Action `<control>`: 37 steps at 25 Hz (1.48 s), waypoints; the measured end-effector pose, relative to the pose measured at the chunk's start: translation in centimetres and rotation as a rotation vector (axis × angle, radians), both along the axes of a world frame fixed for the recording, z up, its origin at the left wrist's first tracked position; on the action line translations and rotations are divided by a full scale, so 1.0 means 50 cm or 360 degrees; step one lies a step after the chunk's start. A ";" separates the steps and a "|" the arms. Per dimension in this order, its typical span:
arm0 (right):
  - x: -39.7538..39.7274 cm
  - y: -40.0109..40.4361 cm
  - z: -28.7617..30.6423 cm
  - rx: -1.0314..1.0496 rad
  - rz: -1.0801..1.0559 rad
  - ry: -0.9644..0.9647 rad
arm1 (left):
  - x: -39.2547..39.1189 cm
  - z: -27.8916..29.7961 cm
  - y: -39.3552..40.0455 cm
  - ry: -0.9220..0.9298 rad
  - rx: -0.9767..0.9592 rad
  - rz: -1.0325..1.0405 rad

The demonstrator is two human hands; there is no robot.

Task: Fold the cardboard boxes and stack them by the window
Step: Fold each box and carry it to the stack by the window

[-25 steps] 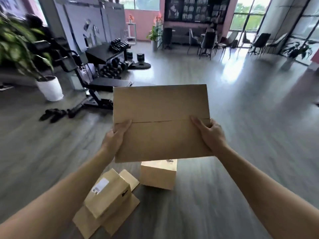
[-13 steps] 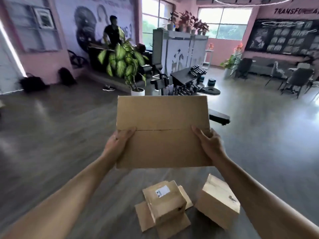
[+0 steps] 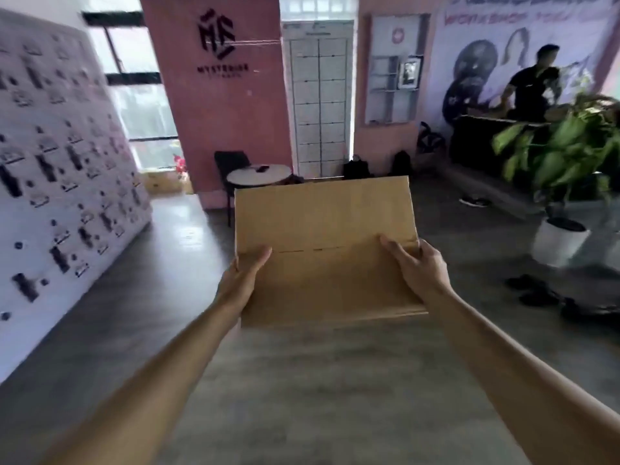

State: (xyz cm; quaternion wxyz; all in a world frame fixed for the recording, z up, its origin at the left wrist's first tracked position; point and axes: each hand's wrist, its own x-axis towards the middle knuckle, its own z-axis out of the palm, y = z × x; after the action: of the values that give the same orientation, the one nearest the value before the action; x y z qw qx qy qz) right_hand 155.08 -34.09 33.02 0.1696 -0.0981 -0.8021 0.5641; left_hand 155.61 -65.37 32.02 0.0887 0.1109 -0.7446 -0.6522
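A flattened cardboard box (image 3: 323,250) is held up in the air at the middle of the view, above a grey floor (image 3: 302,380), its broad face turned toward the camera and a slit seam running across it. The box is gripped between the two hands at its lower side edges. The left hand (image 3: 242,281) is clamped on the left edge, thumb laid over the front face just below the seam, the other fingers hidden behind the board. The right hand (image 3: 417,268) is clamped on the right edge, thumb on the front and fingers wrapped round the back. Beyond the box are seen a small round table (image 3: 258,174) beside a pink pillar (image 3: 221,95), and a potted plant (image 3: 563,182) at the right.
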 end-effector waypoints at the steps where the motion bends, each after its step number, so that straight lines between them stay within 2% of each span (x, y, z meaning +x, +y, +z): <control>1: -0.049 -0.056 -0.002 0.0003 0.0091 -0.0006 | -0.015 -0.005 -0.053 0.0001 -0.0005 0.0095; 9: -0.424 -0.357 0.037 -0.0022 0.0636 0.0001 | -0.172 0.051 -0.278 0.0185 -0.0083 0.0561; 15: -0.635 -0.606 0.053 -0.0010 0.0995 -0.0004 | -0.286 0.070 -0.458 0.0034 -0.0087 0.0843; 19: -0.776 -0.777 0.034 -0.0011 0.1062 -0.0004 | -0.411 0.056 -0.616 0.0001 -0.0020 0.0943; 26: -1.078 -1.050 0.040 -0.0022 0.0981 -0.0054 | -0.739 0.060 -0.905 0.0004 0.0044 0.0900; 31: -1.328 -1.152 0.009 -0.0042 0.0911 -0.0099 | -1.009 0.041 -1.025 -0.0032 0.0005 0.0778; 37: -1.681 -1.306 0.021 0.0014 0.1006 -0.0063 | -1.333 0.042 -1.164 -0.0082 0.0032 0.0871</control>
State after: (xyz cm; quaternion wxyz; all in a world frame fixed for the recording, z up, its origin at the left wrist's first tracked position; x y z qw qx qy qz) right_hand 71.04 -99.38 34.09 -0.0293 0.1460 -0.7984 0.5835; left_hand 88.97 -123.56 34.15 0.2416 0.3254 -0.6825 -0.6082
